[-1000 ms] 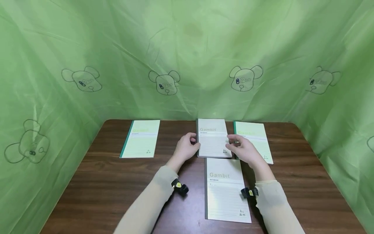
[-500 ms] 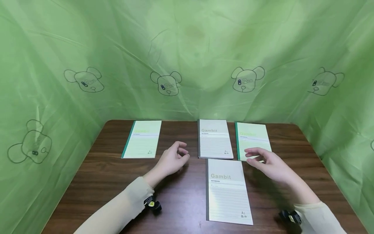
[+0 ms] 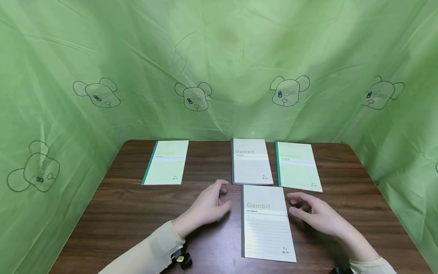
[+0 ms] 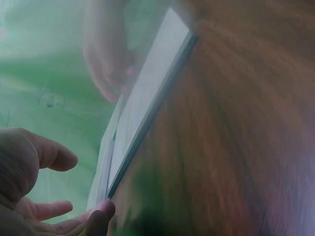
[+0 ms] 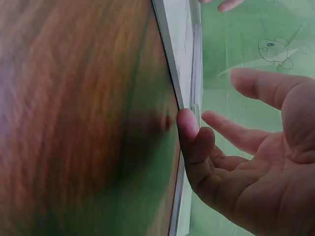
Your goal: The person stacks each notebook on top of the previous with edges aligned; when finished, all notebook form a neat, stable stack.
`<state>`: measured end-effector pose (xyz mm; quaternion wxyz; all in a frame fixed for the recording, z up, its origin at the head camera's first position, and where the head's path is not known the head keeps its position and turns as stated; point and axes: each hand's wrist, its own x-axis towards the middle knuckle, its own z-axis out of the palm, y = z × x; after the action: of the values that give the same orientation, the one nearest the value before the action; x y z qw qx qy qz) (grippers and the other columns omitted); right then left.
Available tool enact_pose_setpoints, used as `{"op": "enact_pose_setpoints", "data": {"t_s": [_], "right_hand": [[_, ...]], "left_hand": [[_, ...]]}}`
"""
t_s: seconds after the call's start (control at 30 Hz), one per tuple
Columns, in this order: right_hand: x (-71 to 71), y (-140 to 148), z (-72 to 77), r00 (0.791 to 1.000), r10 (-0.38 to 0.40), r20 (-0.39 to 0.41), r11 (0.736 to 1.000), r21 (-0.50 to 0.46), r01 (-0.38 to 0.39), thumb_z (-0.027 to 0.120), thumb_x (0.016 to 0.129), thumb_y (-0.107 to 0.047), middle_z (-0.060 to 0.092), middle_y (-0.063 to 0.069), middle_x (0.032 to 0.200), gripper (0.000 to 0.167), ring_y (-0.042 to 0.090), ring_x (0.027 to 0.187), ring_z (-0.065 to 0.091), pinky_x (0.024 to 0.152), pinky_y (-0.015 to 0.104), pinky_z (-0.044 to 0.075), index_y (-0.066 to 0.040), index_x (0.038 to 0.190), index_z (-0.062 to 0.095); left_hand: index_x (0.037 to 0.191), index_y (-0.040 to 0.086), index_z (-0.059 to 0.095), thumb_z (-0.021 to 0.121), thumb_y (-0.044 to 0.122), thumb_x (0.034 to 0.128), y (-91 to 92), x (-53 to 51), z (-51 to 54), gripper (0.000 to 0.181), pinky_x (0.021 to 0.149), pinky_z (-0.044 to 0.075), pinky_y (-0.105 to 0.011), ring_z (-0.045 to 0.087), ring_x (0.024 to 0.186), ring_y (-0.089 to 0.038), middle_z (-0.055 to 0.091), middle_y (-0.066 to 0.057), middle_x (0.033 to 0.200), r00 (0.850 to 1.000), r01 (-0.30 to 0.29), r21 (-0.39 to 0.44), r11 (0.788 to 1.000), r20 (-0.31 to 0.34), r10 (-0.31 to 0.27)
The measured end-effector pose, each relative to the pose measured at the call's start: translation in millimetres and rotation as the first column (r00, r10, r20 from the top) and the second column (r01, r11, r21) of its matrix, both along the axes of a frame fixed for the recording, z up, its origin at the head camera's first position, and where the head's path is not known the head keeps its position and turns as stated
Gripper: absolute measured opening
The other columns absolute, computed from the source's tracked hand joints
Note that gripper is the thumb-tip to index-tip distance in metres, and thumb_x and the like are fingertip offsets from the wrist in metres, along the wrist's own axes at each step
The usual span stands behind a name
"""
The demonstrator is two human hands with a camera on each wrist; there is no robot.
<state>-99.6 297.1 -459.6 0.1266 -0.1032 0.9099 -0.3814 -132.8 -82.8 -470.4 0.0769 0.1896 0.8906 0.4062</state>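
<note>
A grey-spined notebook (image 3: 267, 228) marked Gambit lies flat at the front of the table. To its left hovers my left hand (image 3: 207, 203), fingers loosely bent and holding nothing. On the other side, close to its right edge, is my right hand (image 3: 316, 213), likewise relaxed with nothing in it. Just behind this notebook lies a second grey-spined one (image 3: 252, 161), and its front edge meets or nearly meets the nearer one. In the left wrist view the fingers spread beside the near notebook (image 4: 147, 98); the right wrist view shows its edge beyond my fingertips.
A green-spined notebook (image 3: 299, 166) lies at the back right, another green-spined notebook (image 3: 165, 162) at the back left. The dark wooden table (image 3: 113, 224) ends against a green curtain (image 3: 236, 57) printed with bear faces, which also hangs on both sides.
Both hands have let go of the back grey-spined notebook, drawn apart and come toward me. They now flank the front notebook, having moved slightly closer to it since half a second ago.
</note>
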Motion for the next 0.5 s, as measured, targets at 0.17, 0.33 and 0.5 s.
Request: {"op": "enact_pose_setpoints", "data": {"t_s": [0.17, 0.33, 0.5], "right_hand": [[4.9, -6.9, -7.6, 1.0, 0.005, -0.005, 1.0, 0.004, -0.005, 0.075, 0.105, -0.032, 0.07, 0.009, 0.136, 0.049, 0.013, 0.098, 0.068, 0.074, 0.029, 0.055, -0.008, 0.147, 0.064], [11.5, -16.7, -8.1, 0.999, 0.008, -0.049, 1.0, 0.025, -0.007, 0.079, 0.103, -0.032, 0.064, 0.015, 0.139, 0.057, 0.009, 0.093, 0.066, 0.072, 0.027, 0.054, -0.006, 0.15, 0.061], [18.2, -27.5, -3.4, 0.998, 0.015, -0.055, 1.0, 0.014, -0.015, 0.081, 0.101, -0.032, 0.064, 0.017, 0.14, 0.053, 0.007, 0.091, 0.068, 0.07, 0.027, 0.055, -0.01, 0.147, 0.066]], "left_hand": [[0.139, 0.004, 0.062, 0.076, 0.014, 0.0946, 15.8, 5.7, -8.4, 0.048, 0.073, 0.056, -0.026, 0.064, 0.075, -0.002, 0.073, -0.01, 0.12, 0.998, 0.062, -0.005, 0.998, -0.012, -0.062], [0.126, 0.003, 0.07, 0.077, 0.015, 0.0929, 30.4, 13.1, -12.3, 0.036, 0.08, 0.052, -0.027, 0.056, 0.078, -0.005, 0.071, -0.006, 0.106, 0.989, 0.105, -0.083, 0.991, -0.092, -0.112], [0.135, 0.003, 0.071, 0.077, 0.017, 0.094, 40.2, 17.3, -9.4, 0.044, 0.076, 0.049, -0.024, 0.052, 0.077, -0.003, 0.067, -0.001, 0.093, 0.992, 0.114, -0.089, 0.99, -0.046, -0.118]]}}
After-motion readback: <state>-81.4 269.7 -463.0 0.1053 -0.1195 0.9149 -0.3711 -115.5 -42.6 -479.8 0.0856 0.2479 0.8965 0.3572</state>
